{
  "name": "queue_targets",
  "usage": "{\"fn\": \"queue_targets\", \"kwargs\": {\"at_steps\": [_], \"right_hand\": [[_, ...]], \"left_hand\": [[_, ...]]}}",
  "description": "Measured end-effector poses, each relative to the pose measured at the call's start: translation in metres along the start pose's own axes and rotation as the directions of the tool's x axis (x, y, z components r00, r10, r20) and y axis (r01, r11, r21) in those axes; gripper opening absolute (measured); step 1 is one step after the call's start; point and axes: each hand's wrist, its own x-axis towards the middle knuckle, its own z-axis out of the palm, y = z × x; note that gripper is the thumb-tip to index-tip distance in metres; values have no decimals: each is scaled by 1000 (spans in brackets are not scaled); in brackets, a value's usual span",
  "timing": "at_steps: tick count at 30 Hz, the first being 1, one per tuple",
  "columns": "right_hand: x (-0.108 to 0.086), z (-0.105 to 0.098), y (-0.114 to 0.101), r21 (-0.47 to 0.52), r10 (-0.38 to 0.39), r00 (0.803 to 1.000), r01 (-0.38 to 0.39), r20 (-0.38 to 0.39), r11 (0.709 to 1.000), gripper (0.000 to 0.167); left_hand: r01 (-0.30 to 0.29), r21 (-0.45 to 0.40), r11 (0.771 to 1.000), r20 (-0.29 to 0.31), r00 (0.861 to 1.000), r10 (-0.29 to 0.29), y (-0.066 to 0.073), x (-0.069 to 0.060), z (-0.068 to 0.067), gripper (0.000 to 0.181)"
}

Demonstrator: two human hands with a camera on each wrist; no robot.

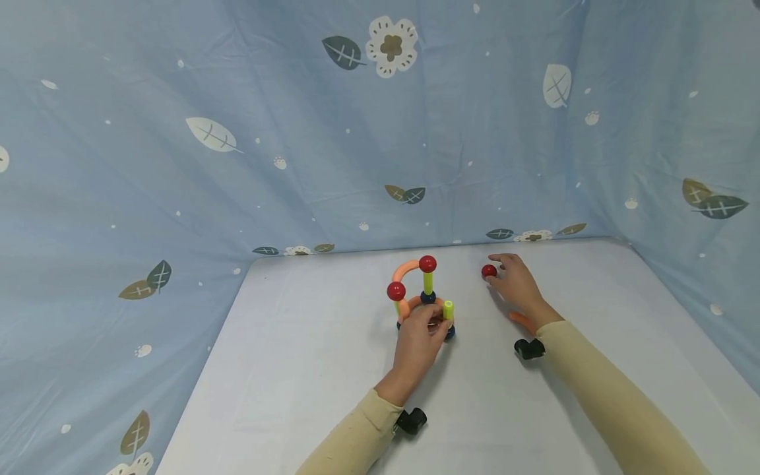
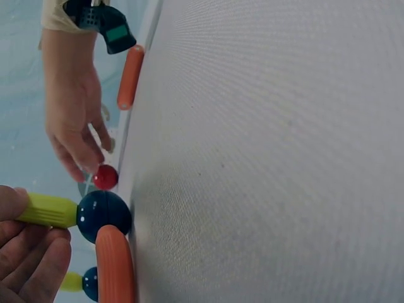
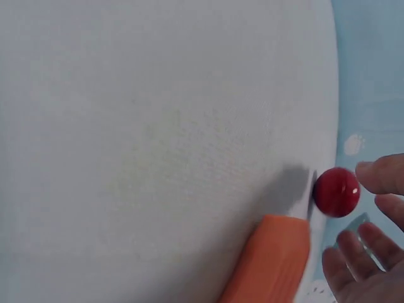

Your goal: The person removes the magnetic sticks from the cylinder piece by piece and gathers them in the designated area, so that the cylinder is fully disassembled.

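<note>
A small toy structure of balls and sticks stands mid-table, with red balls on top, navy balls at the base and orange curved sticks between them. My left hand pinches an upright yellow-green stick at the structure's near right corner, fixed in a navy ball. To the right, my right hand reaches over a loose red ball on the table. Its thumb and fingers are spread around the ball, not closed on it; whether the thumb touches the ball I cannot tell.
A loose orange curved stick lies on the white table beneath the right wrist. A blue patterned curtain hangs behind the table's back edge. Black wrist cameras hang below both sleeves.
</note>
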Motion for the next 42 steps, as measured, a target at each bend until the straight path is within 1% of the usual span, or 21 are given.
{"fn": "queue_targets", "kwargs": {"at_steps": [5,11,15,18,21,26,28,31,35,42], "right_hand": [[-8,-2,-5,-17,-52,998,51,-27,999,51],[-26,0,-12,4,-76,997,76,-27,997,49],[-41,4,-16,8,-152,988,153,-35,988,44],[-51,9,-18,46,-201,979,202,-17,978,41],[-61,16,-20,84,-227,973,224,28,971,40],[-77,26,-24,149,-243,964,226,104,963,39],[-82,30,-26,169,-235,964,214,121,962,38],[-87,35,-27,191,-245,960,216,139,957,34],[-90,41,-27,217,-258,953,220,162,951,30],[-91,48,-29,230,-251,950,206,185,951,32]], "left_hand": [[-5,15,1000,-1,1000,5,1,0,-1,21],[6,24,1000,11,1000,-6,2,0,-2,22],[12,45,999,18,1000,-13,1,0,-2,23],[16,54,998,21,1000,-17,1,0,-2,23],[19,57,998,26,999,-20,1,0,-3,24],[6,57,998,28,1000,-8,1,1,-2,25],[-1,56,998,26,1000,-1,0,1,-1,25],[-6,60,998,23,1000,5,0,1,-1,25],[-9,64,998,27,1000,8,-1,1,-1,23],[-6,60,998,36,999,3,-1,0,-1,23]]}}
